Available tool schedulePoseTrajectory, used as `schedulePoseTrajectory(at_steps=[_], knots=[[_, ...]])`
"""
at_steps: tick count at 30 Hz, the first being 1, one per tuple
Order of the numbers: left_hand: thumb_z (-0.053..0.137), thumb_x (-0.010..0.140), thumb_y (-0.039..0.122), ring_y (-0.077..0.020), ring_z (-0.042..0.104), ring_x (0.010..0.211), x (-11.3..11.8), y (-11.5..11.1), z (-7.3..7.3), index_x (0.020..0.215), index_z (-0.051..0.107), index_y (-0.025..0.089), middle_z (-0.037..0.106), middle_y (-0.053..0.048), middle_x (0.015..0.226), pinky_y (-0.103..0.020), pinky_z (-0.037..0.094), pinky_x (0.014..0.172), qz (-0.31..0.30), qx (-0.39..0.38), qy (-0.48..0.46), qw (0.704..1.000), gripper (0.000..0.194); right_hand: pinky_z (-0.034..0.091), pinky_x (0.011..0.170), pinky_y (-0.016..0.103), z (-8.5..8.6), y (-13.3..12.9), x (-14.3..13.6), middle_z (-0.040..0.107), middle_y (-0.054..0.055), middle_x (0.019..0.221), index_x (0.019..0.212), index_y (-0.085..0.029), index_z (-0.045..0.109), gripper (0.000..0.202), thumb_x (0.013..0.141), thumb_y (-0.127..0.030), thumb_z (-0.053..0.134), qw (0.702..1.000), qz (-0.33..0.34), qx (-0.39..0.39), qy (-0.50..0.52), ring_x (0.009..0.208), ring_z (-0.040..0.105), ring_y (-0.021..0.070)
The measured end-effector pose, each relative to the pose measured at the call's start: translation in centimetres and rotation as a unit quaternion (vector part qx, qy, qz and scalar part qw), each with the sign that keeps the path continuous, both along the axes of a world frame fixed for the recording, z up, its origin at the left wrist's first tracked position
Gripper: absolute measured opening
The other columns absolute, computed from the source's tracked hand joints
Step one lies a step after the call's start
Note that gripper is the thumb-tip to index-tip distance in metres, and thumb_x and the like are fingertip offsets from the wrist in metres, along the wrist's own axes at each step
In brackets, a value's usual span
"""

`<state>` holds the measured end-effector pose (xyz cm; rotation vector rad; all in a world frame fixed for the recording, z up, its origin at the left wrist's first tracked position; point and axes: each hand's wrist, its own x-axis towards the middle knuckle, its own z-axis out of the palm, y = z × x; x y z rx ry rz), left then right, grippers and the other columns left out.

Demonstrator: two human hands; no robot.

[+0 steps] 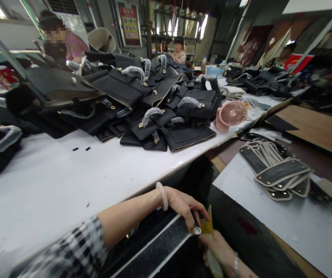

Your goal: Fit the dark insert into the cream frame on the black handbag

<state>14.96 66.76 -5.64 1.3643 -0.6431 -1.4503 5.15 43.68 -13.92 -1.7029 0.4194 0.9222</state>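
Observation:
My left hand (184,206), with a pale bangle at the wrist, is bent over the end of a black panel with white edges (160,247). Its fingers are closed on that end, where a bit of the white edge curls up. Just beside it, my right hand (220,249) grips a flat tool with a yellow, wedge-shaped head (208,226) and a pale handle. Whether the tool is a scraper or a brush I cannot tell. The head stands close to the panel's end; contact is unclear. The panel's lower end runs out of the frame.
A heap of black handbags (154,104) with plastic-wrapped handles covers the back of the white table (67,181). A pink fan (231,115) stands at its right edge. On the right, black pieces with pale borders (283,173) lie stacked on a white board (307,227). Several people are farther back.

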Motion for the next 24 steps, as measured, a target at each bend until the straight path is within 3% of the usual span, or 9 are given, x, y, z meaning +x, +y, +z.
schedulePoseTrajectory(at_steps=[3, 5, 7, 10, 12, 15, 19, 24], knots=[[0.085, 0.052, 0.022, -0.0282, 0.069, 0.097, 0.1, -0.1, -0.2, 0.129, 0.051, 0.016, 0.068, 0.001, 0.089, -0.047, 0.051, 0.098, -0.004, -0.003, 0.013, 1.0, 0.085, 0.032, 0.033, 0.019, 2.7, -4.3, 0.7, 0.063, -0.004, 0.065, 0.13, -0.021, 0.046, 0.066, 0.075, -0.042, 0.074, 0.997, 0.069, -0.014, -0.032, 0.035, 0.048, 0.0092], [0.083, 0.054, 0.021, -0.0272, 0.069, 0.097, 0.1, -0.1, -0.4, 0.131, 0.048, 0.016, 0.068, 0.001, 0.089, -0.045, 0.052, 0.096, 0.0, -0.003, 0.018, 1.0, 0.084, 0.041, 0.039, 0.018, 5.7, -6.2, 1.4, 0.069, 0.004, 0.083, 0.114, -0.021, 0.053, 0.051, 0.075, -0.051, 0.069, 0.987, 0.159, -0.005, -0.036, 0.047, 0.059, 0.0103], [0.081, 0.056, 0.021, -0.0261, 0.069, 0.095, 0.0, -0.2, -0.6, 0.133, 0.045, 0.016, 0.068, 0.0, 0.089, -0.043, 0.052, 0.094, 0.005, -0.002, 0.022, 1.0, 0.085, 0.046, 0.044, 0.016, 8.9, -6.3, 2.0, 0.071, 0.008, 0.09, 0.101, -0.019, 0.052, 0.051, 0.075, -0.059, 0.067, 0.967, 0.255, 0.012, 0.015, 0.052, 0.062, 0.0097], [0.084, 0.053, 0.022, -0.0255, 0.069, 0.093, -0.2, -0.1, -0.6, 0.134, 0.044, 0.015, 0.068, 0.0, 0.089, -0.04, 0.053, 0.091, 0.018, -0.002, 0.03, 0.999, 0.09, 0.036, 0.033, 0.011, 12.1, -3.3, 2.8, 0.065, 0.001, 0.063, 0.104, -0.018, 0.048, 0.053, 0.083, -0.066, 0.053, 0.943, 0.32, -0.043, 0.079, 0.039, 0.052, 0.0076], [0.086, 0.051, 0.026, -0.026, 0.068, 0.094, -0.3, 0.0, -0.3, 0.137, 0.044, 0.013, 0.068, -0.001, 0.09, -0.039, 0.053, 0.09, 0.029, 0.008, 0.018, 0.999, 0.096, 0.034, 0.029, 0.011, 12.8, -0.8, 3.2, 0.058, -0.002, 0.054, 0.107, -0.018, 0.049, 0.047, 0.091, -0.062, 0.043, 0.936, 0.333, -0.065, 0.09, 0.034, 0.048, 0.0078], [0.087, 0.052, 0.033, -0.0265, 0.065, 0.094, -0.3, 0.1, 0.3, 0.144, 0.039, 0.01, 0.065, -0.003, 0.095, -0.038, 0.052, 0.088, 0.031, 0.038, -0.035, 0.998, 0.106, 0.035, 0.027, 0.012, 12.5, 1.4, 3.6, 0.056, -0.003, 0.051, 0.109, -0.019, 0.052, 0.041, 0.098, -0.054, 0.036, 0.93, 0.355, -0.062, 0.071, 0.032, 0.047, 0.0085], [0.085, 0.051, 0.041, -0.0262, 0.063, 0.092, -0.3, 0.1, 0.7, 0.149, 0.034, 0.009, 0.062, -0.005, 0.098, -0.038, 0.051, 0.085, 0.028, 0.051, -0.056, 0.997, 0.115, 0.032, 0.026, 0.013, 11.9, 1.9, 3.8, 0.056, -0.002, 0.051, 0.11, -0.018, 0.053, 0.047, 0.097, -0.059, 0.035, 0.929, 0.359, -0.062, 0.057, 0.032, 0.047, 0.0101], [0.084, 0.052, 0.04, -0.0257, 0.062, 0.09, -0.3, 0.1, 0.5, 0.151, 0.03, 0.006, 0.062, -0.006, 0.098, -0.037, 0.05, 0.084, 0.032, 0.042, -0.052, 0.997, 0.118, 0.03, 0.031, 0.016, 12.3, 2.1, 3.1, 0.061, 0.001, 0.061, 0.102, -0.017, 0.06, 0.051, 0.09, -0.065, 0.048, 0.955, 0.288, -0.039, 0.065, 0.035, 0.051, 0.0113]])
